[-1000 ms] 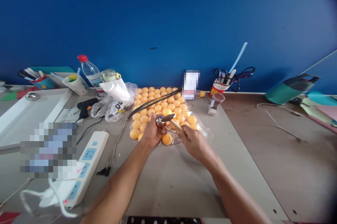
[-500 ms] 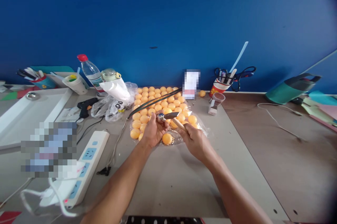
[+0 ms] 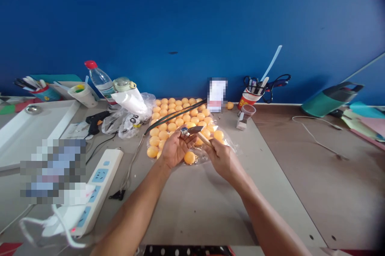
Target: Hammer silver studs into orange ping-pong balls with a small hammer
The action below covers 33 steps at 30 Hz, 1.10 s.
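My left hand point(image 3: 174, 149) is closed around a small shiny silver piece point(image 3: 184, 132) held up in front of me. My right hand point(image 3: 221, 157) grips the pale wooden handle of a small knife point(image 3: 197, 133) whose dark blade points left and meets the silver piece. Both hands hover just over the near edge of a clear bag of orange ping-pong balls point(image 3: 177, 121) lying on the table. One orange ball point(image 3: 189, 157) sits between my wrists.
A white power strip point(image 3: 96, 185) and cables lie at left, beside a black glue gun point(image 3: 94, 121), plastic bags point(image 3: 129, 117), a water bottle point(image 3: 100, 81) and a white tray point(image 3: 27, 127). A cup of scissors and pens point(image 3: 251, 95) stands at back right, a green bag point(image 3: 331, 101) farther right.
Both hands have edged slightly up and right with the knife and silver piece; the view has shifted a little. The grips look the same.
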Available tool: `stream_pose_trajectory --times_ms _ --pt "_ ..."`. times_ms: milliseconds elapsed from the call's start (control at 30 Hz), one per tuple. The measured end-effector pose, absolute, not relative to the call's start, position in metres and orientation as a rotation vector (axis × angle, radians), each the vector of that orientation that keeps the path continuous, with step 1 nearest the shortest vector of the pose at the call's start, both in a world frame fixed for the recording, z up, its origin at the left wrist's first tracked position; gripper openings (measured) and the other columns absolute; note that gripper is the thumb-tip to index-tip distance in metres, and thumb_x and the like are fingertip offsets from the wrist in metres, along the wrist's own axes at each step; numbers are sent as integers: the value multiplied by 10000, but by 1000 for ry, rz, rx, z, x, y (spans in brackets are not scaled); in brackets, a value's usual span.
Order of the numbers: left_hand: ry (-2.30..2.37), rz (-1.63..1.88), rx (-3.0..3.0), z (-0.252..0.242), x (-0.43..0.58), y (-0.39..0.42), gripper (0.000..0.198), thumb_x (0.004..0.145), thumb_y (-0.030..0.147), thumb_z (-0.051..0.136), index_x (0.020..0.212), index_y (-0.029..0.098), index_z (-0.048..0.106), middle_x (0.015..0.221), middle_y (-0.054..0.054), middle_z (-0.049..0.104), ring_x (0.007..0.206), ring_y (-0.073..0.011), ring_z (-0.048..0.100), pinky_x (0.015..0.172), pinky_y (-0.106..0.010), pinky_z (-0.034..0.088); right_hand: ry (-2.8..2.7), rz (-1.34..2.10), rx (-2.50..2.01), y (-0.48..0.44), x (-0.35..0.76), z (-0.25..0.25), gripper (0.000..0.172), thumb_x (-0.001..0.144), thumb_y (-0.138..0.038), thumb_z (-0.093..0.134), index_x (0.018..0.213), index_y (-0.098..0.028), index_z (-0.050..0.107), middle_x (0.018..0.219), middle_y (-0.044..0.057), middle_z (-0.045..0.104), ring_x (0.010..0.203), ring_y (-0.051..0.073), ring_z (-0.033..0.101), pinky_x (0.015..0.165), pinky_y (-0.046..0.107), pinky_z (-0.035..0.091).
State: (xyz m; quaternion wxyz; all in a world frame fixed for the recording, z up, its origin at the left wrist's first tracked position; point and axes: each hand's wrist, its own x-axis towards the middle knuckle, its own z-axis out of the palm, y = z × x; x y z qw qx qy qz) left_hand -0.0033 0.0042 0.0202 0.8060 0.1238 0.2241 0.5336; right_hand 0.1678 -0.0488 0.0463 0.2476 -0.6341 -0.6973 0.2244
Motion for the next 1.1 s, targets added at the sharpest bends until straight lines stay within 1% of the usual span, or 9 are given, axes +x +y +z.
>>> stream_pose_trajectory --times_ms 100,200,400,500,600,767,833,967,1100 --pt "497 1143 262 18 -5 5 266 962 232 405 869 125 630 842 -93 726 808 -194 708 811 -352 564 -1895 623 -1729 -49 168 48 285 913 -415 427 706 -228 369 577 -25 473 501 117 387 498 232 235" --pt "518 1144 268 18 -7 6 333 979 261 378 814 114 627 794 -101 726 763 -187 708 770 -334 573 -1914 622 -1748 -50 167 50 284 907 -406 439 699 -227 367 574 -25 467 506 119 394 500 234 233" --pt "559 1149 335 21 -6 5 372 897 458 541 776 117 627 753 -92 711 697 -184 689 718 -324 567 -1889 623 -1744 -51 165 50 276 909 -407 431 708 -226 380 585 -25 478 512 118 400 502 231 235" --pt "587 1160 374 21 -4 3 412 862 516 566 748 124 616 742 -85 699 671 -173 670 699 -312 554 -1880 605 -1730 -51 165 50 294 905 -409 439 689 -227 357 573 -30 462 506 115 382 495 230 230" --pt "584 1142 412 22 -3 2 447 870 542 532 747 121 614 700 -75 660 629 -155 627 681 -307 535 -1853 611 -1691 -51 166 50 292 912 -412 423 696 -229 350 586 -28 471 513 116 386 498 228 242" --pt "613 1129 411 24 -2 2 456 849 555 554 636 152 536 614 -39 575 556 -124 529 645 -294 502 -1908 651 -1719 -51 165 51 281 906 -412 438 702 -228 380 577 -25 470 509 120 393 493 231 234" --pt "595 1137 407 25 -3 1 411 856 532 559 681 161 552 642 -29 575 559 -117 516 649 -293 497 -1882 648 -1703 -51 164 52 279 910 -413 433 706 -228 386 589 -22 483 516 120 397 495 229 244" --pt "514 1165 420 26 -6 1 275 865 478 577 941 217 614 699 -1 581 593 -128 541 665 -310 496 -1878 664 -1708 -51 164 52 282 907 -406 434 696 -229 369 576 -27 471 509 119 389 492 227 252" --pt "496 1180 394 26 -9 1 246 867 373 600 1081 252 608 690 22 569 621 -135 567 689 -318 498 -1880 658 -1694 -51 165 51 279 905 -417 438 705 -228 394 581 -26 476 518 123 408 497 226 262"
